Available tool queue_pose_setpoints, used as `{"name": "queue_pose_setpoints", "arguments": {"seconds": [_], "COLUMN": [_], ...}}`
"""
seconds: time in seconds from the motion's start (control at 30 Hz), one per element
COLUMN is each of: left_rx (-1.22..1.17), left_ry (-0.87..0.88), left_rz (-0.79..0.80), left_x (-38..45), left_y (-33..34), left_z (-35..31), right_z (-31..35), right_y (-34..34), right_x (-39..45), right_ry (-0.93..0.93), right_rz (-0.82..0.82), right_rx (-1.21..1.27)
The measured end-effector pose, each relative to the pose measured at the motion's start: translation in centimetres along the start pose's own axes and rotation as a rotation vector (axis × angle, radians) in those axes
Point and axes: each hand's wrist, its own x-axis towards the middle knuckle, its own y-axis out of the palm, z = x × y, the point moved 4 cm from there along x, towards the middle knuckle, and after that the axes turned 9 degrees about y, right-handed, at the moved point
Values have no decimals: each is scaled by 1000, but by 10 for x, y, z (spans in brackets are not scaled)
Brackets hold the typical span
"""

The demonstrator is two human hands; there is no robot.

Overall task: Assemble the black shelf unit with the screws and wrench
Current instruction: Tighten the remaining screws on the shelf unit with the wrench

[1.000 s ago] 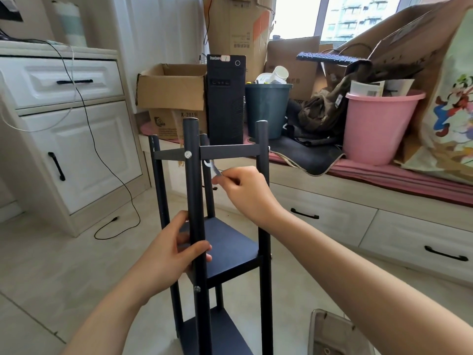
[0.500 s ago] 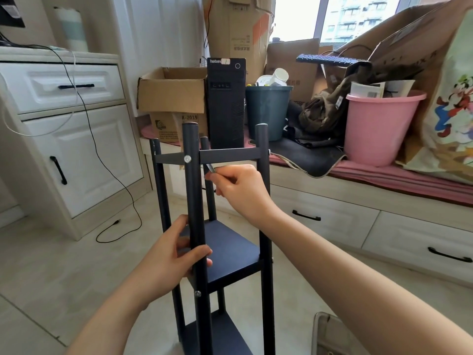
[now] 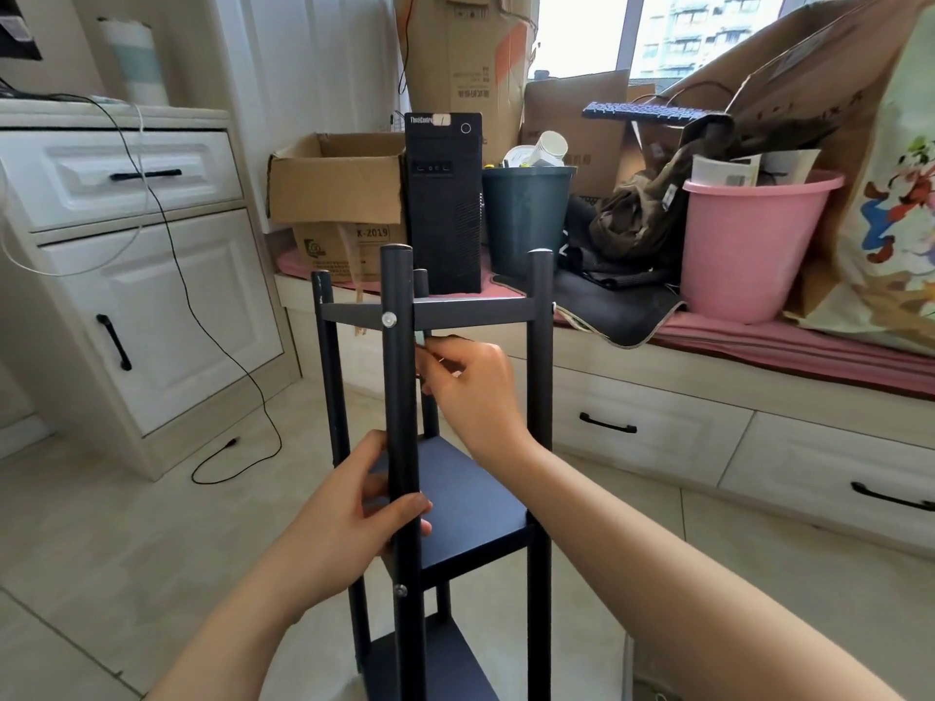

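Tiled floor (image 3: 101,548) under black shelf unit (image 3: 475,503)

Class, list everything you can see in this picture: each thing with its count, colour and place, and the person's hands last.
black metal shelf unit: one, black, centre floor
small silver wrench: one, silver, under top shelf, mostly hidden
black computer tower: one, black, window bench
open cardboard box: one, brown, left of tower
dark bin: one, dark grey, right of tower
pink plastic bucket: one, pink, bench right
white cabinet: one, white, left
left hand: grips front post
right hand: pinches wrench
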Motion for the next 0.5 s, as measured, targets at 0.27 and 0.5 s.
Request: {"name": "queue_pose_setpoints", "arguments": {"seconds": [0.27,0.5], "left_rx": [-15,-19], "left_ry": [4,9], "left_rz": [33,31], "left_x": [2,4], "left_y": [3,3], "left_z": [3,4], "right_z": [-11,-15], "right_y": [13,28], "right_x": [-2,4], "right_ry": [-78,-90], "right_rz": [-191,-276], "right_rx": [94,179]}}
